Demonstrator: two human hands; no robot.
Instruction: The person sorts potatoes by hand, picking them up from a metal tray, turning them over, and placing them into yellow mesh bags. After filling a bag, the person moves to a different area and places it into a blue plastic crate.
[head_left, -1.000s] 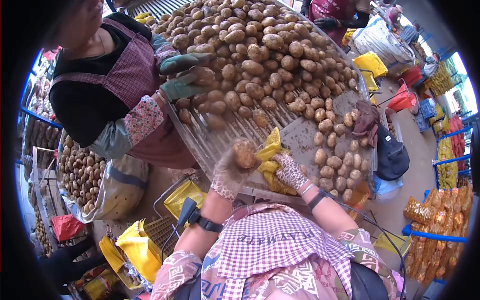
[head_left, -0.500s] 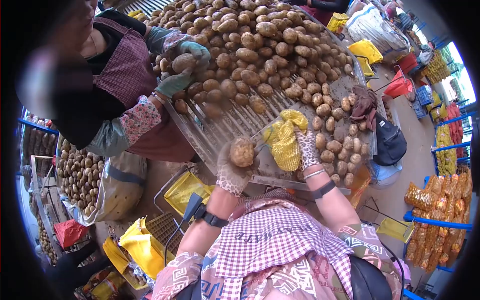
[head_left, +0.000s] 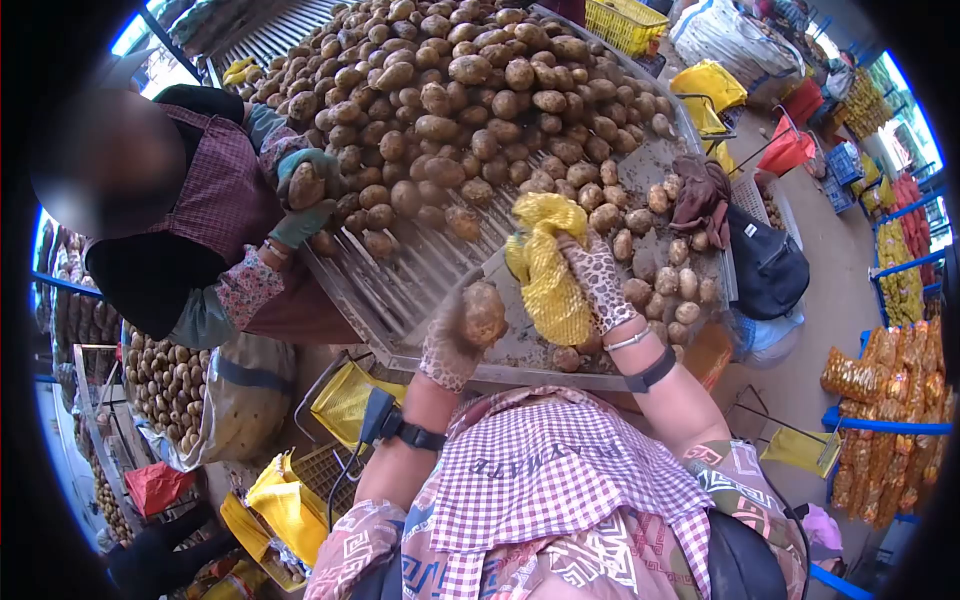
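My left hand (head_left: 448,340), in a leopard-print glove, is closed around a large brown potato (head_left: 485,313) over the near edge of the sorting table (head_left: 510,374). Bunched in my right hand (head_left: 597,280), gloved the same way, is a yellow mesh bag (head_left: 550,275). The bag hangs to the right of the potato, its lower end above the table's near edge. Loose potatoes (head_left: 667,280) lie on the metal surface just right of my right hand. Part of the right fingers is hidden by the mesh.
A large potato heap (head_left: 470,70) covers the table's far side, beside slatted bars (head_left: 400,285). At left a co-worker's gloved hands (head_left: 300,205) hold a potato. A dark cloth (head_left: 703,195) and black bag (head_left: 768,258) lie at the right edge. Yellow crates (head_left: 345,405) stand below.
The view has shifted slightly. My right hand and the mesh bag have moved a little left and up in view. My left hand still holds the potato; the co-worker's hands have shifted left.
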